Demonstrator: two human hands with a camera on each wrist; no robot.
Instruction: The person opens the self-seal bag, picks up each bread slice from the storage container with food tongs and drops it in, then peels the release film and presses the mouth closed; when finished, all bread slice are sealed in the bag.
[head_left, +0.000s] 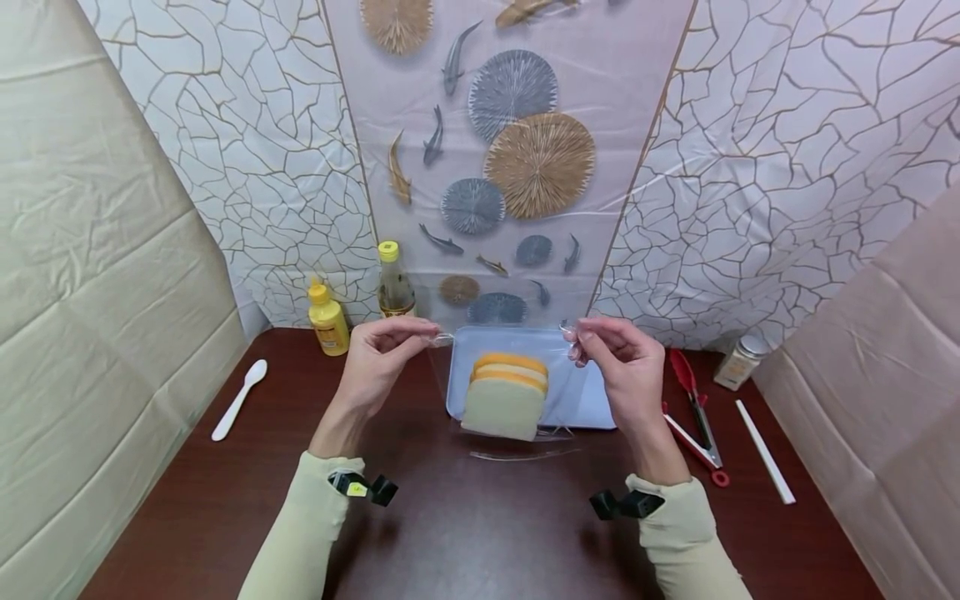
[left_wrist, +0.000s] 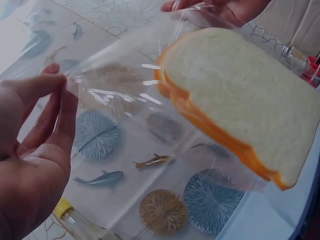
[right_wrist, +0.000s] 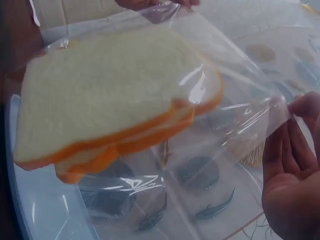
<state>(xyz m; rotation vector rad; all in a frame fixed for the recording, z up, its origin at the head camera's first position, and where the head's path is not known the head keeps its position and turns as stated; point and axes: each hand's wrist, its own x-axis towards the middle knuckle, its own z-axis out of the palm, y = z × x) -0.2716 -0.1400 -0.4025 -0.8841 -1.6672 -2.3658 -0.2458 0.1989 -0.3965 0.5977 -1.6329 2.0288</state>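
My left hand (head_left: 378, 367) and right hand (head_left: 626, 371) each pinch an upper corner of a clear plastic bag (left_wrist: 120, 100). Inside the bag hang stacked bread slices (head_left: 504, 408), pale with orange-brown crusts, their broad face tilted toward me. In the right wrist view, the film (right_wrist: 240, 127) is drawn taut between the bread and my right fingertips. The bread overlaps a light blue tray (head_left: 597, 410) behind it in the head view. Low down, the bag's bottom edge shows as a shiny line in front of the tray.
At the back left stand a yellow squeeze bottle (head_left: 328, 322) and a yellow-capped glass bottle (head_left: 395, 289). A white spoon (head_left: 238, 402) lies at left. On the right are red-tipped tongs (head_left: 701, 412), a small shaker jar (head_left: 739, 363) and a white strip (head_left: 765, 452).
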